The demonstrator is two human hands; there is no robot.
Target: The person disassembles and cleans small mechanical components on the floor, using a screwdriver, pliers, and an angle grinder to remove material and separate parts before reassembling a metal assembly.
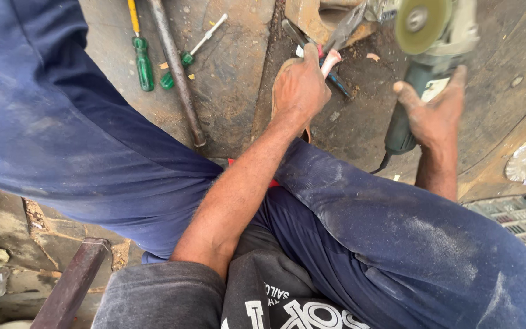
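Head view: the left hand (299,88) is closed round a pale tool handle (330,61) that runs up and away to its right. Just right of it, the right hand (436,113) lies half open on the upright-lying angle grinder (424,67); screwdrivers (153,64) sit well left

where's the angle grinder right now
The angle grinder is at the top right of the head view, on the dirty floor under the right hand, right of the left hand.
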